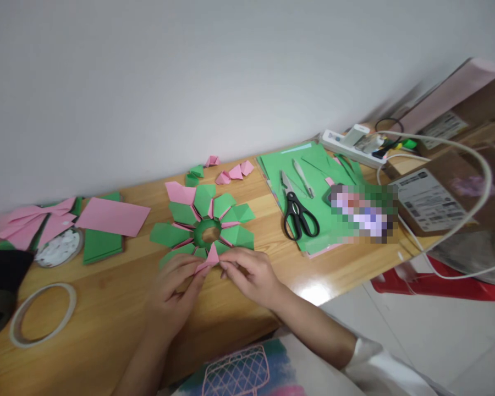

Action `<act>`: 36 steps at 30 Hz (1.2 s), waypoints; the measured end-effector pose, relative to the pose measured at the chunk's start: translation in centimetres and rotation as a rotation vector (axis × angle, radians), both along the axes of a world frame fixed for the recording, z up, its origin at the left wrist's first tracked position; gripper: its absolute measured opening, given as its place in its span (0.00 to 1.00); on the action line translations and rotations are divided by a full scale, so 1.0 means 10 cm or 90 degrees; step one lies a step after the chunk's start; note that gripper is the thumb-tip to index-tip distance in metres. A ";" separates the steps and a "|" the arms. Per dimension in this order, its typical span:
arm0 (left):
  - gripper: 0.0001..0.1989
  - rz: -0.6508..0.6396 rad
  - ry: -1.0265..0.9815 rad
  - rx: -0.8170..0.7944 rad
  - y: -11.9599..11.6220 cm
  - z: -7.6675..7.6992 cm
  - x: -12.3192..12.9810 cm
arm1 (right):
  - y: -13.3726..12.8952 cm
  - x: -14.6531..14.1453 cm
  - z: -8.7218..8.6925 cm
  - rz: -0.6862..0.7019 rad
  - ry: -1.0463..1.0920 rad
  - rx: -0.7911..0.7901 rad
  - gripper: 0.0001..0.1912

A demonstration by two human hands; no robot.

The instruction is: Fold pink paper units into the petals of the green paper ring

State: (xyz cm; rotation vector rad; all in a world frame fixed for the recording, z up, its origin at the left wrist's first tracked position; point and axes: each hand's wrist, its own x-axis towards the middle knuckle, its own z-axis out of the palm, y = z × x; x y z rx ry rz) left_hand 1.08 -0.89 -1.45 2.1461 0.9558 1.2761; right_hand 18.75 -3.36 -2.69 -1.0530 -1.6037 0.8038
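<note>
A small folded pink paper piece [212, 257] is pinched between my two hands near the table's front edge. My left hand [176, 286] grips its left side, and my right hand [251, 270] has its fingertips closed on the right side. Just beyond them, a ring of folded green and pink paper [205, 199] lies on the wooden table [119, 297], its near edge partly hidden by my hands. Small folded pink pieces [236, 172] and green ones [194, 175] lie behind the ring.
Black scissors [297, 217] and a white cutter [303, 179] rest on green sheets [272, 165] at right. A power strip [350, 147], cables and cardboard boxes [429, 198] lie farther right. Left are pink paper [113, 215], a dish [60, 248] and a tape roll [43, 314].
</note>
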 end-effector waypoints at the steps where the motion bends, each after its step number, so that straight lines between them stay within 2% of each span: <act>1: 0.10 -0.001 0.003 0.001 0.00 0.00 0.00 | 0.00 0.00 0.00 0.000 0.003 0.000 0.08; 16: 0.11 -0.003 0.033 -0.023 0.00 -0.01 -0.03 | 0.00 -0.03 0.01 -0.020 0.034 0.006 0.07; 29: 0.08 0.009 0.046 -0.038 -0.02 0.03 -0.02 | 0.00 -0.02 0.02 -0.018 0.035 0.009 0.07; 36: 0.12 0.003 0.047 -0.020 -0.02 -0.02 -0.03 | 0.00 -0.02 0.01 -0.021 0.022 0.007 0.07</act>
